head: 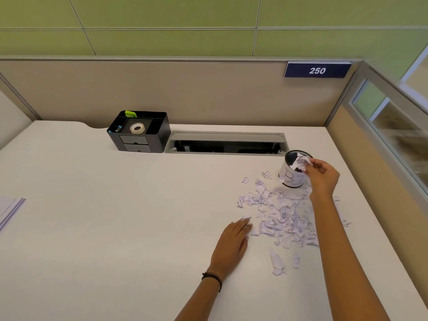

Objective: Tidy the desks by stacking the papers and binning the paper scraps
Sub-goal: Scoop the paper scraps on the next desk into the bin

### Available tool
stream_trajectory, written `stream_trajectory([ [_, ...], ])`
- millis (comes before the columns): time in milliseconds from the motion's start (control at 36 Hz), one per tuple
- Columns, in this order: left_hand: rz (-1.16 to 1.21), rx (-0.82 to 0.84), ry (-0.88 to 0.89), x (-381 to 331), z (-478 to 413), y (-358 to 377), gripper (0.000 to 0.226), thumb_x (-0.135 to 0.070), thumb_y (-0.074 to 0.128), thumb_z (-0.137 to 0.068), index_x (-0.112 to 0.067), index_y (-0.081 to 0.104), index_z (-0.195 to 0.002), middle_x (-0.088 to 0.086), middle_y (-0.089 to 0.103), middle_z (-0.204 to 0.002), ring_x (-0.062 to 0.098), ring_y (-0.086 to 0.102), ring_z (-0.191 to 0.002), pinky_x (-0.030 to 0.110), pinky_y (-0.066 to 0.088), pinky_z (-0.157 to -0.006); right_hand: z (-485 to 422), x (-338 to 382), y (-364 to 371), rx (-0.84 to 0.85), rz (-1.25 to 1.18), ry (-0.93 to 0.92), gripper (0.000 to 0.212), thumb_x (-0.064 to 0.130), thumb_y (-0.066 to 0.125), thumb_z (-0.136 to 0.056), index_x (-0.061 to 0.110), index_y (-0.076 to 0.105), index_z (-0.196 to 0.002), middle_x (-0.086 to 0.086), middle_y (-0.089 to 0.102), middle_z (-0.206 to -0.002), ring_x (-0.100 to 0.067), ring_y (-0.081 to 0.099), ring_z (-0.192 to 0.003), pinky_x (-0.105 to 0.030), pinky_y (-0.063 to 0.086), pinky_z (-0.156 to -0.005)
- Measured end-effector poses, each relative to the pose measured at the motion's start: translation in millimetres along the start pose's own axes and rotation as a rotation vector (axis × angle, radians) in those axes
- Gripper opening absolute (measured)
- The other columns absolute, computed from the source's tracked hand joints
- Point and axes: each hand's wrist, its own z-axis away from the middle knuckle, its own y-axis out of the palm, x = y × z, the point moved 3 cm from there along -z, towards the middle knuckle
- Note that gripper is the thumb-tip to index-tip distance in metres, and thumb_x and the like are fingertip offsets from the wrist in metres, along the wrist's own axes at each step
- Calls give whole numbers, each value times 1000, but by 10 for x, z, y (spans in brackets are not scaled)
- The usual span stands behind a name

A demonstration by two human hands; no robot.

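Observation:
A small black mesh bin with a white paper label stands at the right of the white desk. My right hand pinches a crumpled wad of paper scraps right over the bin's mouth. A loose pile of torn paper scraps lies on the desk in front of the bin. My left hand lies flat on the desk, fingers straight, its fingertips touching the pile's left edge. A stack of papers shows at the far left edge.
A black desk organiser holding a tape roll stands at the back. Beside it is an open cable tray slot. Beige partition walls enclose the desk at the back and right, with a glass panel on the right.

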Motion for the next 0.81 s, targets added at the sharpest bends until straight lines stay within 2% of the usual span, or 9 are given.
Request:
stream_trajectory([
  [111, 6, 8, -7, 5, -2, -2, 43, -28, 28, -99, -19, 47, -136, -8, 36, -149, 6, 26, -139, 19, 6, -115, -172, 8, 31, -64, 30, 0, 21, 6, 73, -77, 2, 67, -97, -13, 66, -91, -15, 62, -74, -14, 53, -60],
  [222, 1, 13, -8, 13, -1, 10, 42, -27, 29, -99, -20, 47, -136, -8, 35, -149, 5, 25, -139, 18, 5, -115, -265, 13, 63, -96, 126, -12, 20, 7, 74, -77, 5, 68, -96, -10, 66, -92, -17, 61, -80, -32, 57, -76],
  [278, 0, 11, -7, 15, 2, 10, 41, -27, 30, -99, -20, 47, -136, -9, 35, -149, 5, 25, -139, 19, 5, -115, -283, 12, 73, -101, 171, -26, 20, 4, 72, -77, 6, 69, -96, -10, 68, -96, -15, 61, -80, -34, 56, -82],
  [444, -4, 10, -11, 10, 12, 4, 42, -29, 28, -99, -20, 46, -137, -9, 34, -149, 5, 25, -139, 17, 3, -115, -259, 29, 69, -77, 234, -60, 25, -2, 56, -85, 3, 67, -106, -9, 67, -104, -12, 59, -87, -20, 46, -86],
  [583, 7, 10, -10, 7, 8, -5, 41, -26, 31, -99, -20, 48, -135, -8, 37, -148, 5, 28, -137, 17, 4, -114, -172, 31, 24, -49, 310, -166, 27, -5, 55, -83, 6, 69, -104, -9, 68, -106, -16, 63, -97, -30, 48, -96],
  [639, 7, 6, -6, 0, 5, -10, 41, -26, 31, -98, -19, 48, -135, -8, 36, -148, 4, 26, -138, 17, 5, -115, -89, 47, -4, -57, 319, -214, 27, -6, 52, -84, 6, 69, -102, -8, 68, -104, -12, 62, -93, -19, 48, -90],
  [694, 6, 7, -8, -4, 6, -12, 42, -27, 29, -98, -20, 47, -136, -9, 34, -149, 4, 24, -138, 18, 5, -115, 8, 54, -31, -49, 320, -251, 27, -7, 49, -85, 5, 69, -100, -6, 68, -98, -6, 61, -86, -3, 44, -75],
  [722, 5, 7, -9, -5, 8, -14, 43, -28, 28, -99, -20, 46, -137, -9, 34, -149, 3, 23, -139, 18, 5, -115, 49, 41, -46, -25, 324, -260, 27, -7, 48, -85, 5, 69, -98, -6, 68, -95, -1, 60, -80, -1, 44, -71],
  [806, 10, 12, -10, -7, 6, -23, 42, -27, 29, -99, -20, 47, -136, -9, 35, -148, 5, 26, -138, 18, 7, -115, 165, -45, -77, 123, 367, -253, 24, -5, 52, -85, 6, 70, -96, -7, 69, -93, 3, 61, -75, -10, 49, -78],
])
